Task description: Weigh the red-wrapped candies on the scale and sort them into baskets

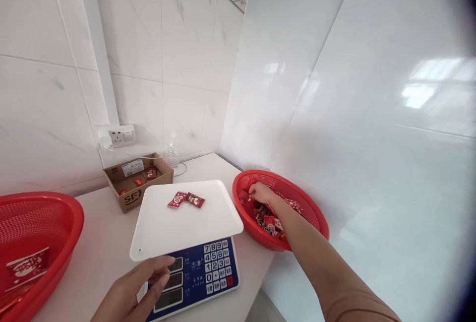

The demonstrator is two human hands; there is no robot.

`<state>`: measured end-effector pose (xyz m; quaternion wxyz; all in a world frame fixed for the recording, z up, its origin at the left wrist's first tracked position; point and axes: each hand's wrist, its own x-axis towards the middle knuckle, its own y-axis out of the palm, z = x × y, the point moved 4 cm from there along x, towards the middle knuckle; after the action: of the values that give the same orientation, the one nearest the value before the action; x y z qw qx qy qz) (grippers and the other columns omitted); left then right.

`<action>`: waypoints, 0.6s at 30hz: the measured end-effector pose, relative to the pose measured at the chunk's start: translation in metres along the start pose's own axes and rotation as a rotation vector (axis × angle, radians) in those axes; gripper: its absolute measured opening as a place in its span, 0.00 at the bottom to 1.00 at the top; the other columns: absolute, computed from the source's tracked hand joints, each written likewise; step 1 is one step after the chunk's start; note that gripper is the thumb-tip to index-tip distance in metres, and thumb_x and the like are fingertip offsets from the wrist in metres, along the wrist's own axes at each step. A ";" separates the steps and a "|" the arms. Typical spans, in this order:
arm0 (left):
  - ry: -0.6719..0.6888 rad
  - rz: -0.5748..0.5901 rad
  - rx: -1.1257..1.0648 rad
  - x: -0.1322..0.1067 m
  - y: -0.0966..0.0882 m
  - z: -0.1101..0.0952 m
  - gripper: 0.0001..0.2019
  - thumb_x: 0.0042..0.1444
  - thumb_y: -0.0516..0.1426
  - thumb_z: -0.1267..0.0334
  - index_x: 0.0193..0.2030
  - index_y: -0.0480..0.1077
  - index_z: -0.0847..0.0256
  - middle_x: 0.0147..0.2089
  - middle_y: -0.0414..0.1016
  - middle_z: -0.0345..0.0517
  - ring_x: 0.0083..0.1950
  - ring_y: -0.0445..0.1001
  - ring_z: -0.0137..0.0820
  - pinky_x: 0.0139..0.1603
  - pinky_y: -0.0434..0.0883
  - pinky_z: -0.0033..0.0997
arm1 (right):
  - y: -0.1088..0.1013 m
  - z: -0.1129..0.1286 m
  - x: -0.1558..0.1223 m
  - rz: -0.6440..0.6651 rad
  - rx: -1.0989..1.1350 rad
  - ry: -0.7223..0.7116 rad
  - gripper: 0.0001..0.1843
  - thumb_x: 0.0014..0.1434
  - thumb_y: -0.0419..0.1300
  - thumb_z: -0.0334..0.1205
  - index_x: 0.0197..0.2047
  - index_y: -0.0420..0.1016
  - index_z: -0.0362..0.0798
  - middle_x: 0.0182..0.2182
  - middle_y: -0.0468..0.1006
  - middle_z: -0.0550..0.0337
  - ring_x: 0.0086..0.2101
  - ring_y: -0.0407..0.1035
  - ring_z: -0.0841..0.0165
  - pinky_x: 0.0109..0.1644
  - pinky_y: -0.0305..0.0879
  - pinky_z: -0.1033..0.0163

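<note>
My right hand (261, 193) reaches into the red plastic basket (320, 215) on the right. Its fingers are pinched together at a red wrapped candy (252, 182), which is partly covered by them. More wrapped candies (273, 224) lie in that basket under my arm. Over the display of the digital scale (195, 289) hovers my left hand (139, 287), with thumb and fingers apart and nothing between them. On the scale's white tray (159, 227), two small red wrapped candies (195, 200) touch each other near the middle.
A cardboard box (148, 187) with a few red packets stands behind the scale. Beside it is a clear plastic bottle (172, 154). At left, another red basket (74, 220) holds a red-and-white packet (28, 266). Tiled walls (193, 113) close off the back and right.
</note>
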<state>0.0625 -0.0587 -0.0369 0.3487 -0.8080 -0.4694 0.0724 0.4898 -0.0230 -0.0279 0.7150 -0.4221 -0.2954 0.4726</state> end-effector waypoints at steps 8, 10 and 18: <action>-0.076 0.020 -0.038 -0.006 -0.002 -0.017 0.14 0.59 0.50 0.53 0.45 0.74 0.49 0.44 0.81 0.39 0.44 0.78 0.31 0.41 0.75 0.23 | -0.002 0.072 -0.047 -0.130 0.448 -0.174 0.15 0.58 0.54 0.47 0.43 0.74 0.49 0.43 0.78 0.56 0.43 0.73 0.66 0.49 0.67 0.61; -0.075 0.033 -0.040 -0.008 -0.003 -0.021 0.14 0.59 0.50 0.54 0.45 0.73 0.49 0.44 0.80 0.40 0.45 0.77 0.31 0.43 0.74 0.24 | 0.016 0.095 -0.065 -0.055 0.562 -0.282 0.13 0.56 0.57 0.45 0.41 0.74 0.48 0.42 0.78 0.55 0.43 0.73 0.64 0.50 0.67 0.59; -0.063 0.055 -0.043 -0.011 -0.007 -0.029 0.14 0.60 0.49 0.57 0.47 0.72 0.51 0.44 0.79 0.40 0.43 0.76 0.29 0.42 0.72 0.23 | 0.057 0.127 -0.101 0.172 0.176 -0.360 0.23 0.56 0.56 0.37 0.56 0.71 0.53 0.63 0.60 0.56 0.61 0.57 0.63 0.64 0.51 0.58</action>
<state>0.0645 -0.0795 -0.0129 0.3141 -0.8254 -0.4590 0.0970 0.3230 -0.0638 -0.0213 0.6418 -0.2905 -0.3386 0.6237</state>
